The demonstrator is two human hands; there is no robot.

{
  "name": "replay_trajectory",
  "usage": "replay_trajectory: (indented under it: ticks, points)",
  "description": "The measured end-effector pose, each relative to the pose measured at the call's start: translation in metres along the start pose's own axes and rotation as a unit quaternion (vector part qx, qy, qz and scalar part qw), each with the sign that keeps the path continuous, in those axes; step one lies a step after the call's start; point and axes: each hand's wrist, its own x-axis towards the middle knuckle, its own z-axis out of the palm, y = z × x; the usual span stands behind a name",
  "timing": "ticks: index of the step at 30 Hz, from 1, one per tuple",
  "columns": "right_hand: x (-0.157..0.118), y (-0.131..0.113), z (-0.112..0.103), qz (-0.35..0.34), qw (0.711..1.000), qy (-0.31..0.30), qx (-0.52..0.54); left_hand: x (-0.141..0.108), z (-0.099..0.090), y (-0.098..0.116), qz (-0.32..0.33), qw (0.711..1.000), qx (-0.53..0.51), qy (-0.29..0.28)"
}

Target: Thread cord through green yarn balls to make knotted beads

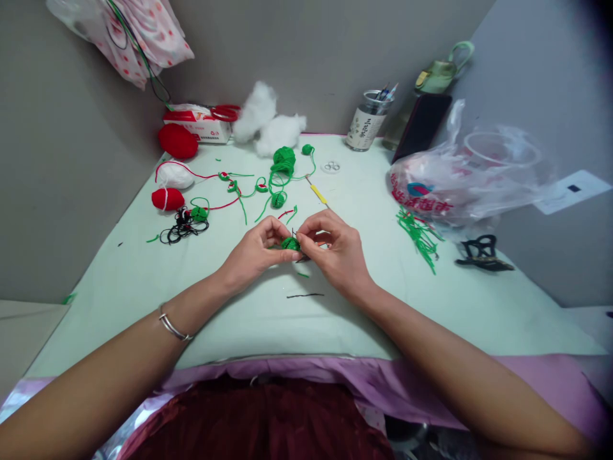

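Note:
Between my hands is a small green crocheted piece [290, 244] with dark strands on it. My left hand [258, 250] pinches it from the left between thumb and fingers. On its other side, my right hand [334, 249] has thumb and index finger pressed together at a thin black yarn strand [294, 232] by the piece. Fingers hide part of both. Below them on the table lie a short green yarn scrap [302, 275] and a straight black yarn piece [305, 296]. A yellow-handled crochet hook [318, 193] rests just beyond my right hand.
Green yarn [283, 161], small crocheted pieces [261, 185], red yarn balls [177, 141] and tangled black yarn [184, 227] lie behind and left. White stuffing [280, 133] is at the back. At right are green scraps [419, 235], a plastic bag [460, 182] and a black claw clip [483, 254].

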Motion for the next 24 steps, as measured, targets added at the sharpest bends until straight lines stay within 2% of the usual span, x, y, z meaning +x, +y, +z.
replay_trajectory:
  ticks: [24]
  points:
    - [-0.0003, -0.0005, 0.0003, -0.001, 1.0, 0.014, -0.007, 0.0006, 0.0001, -0.0011, -0.003, 1.0, 0.015, 0.009]
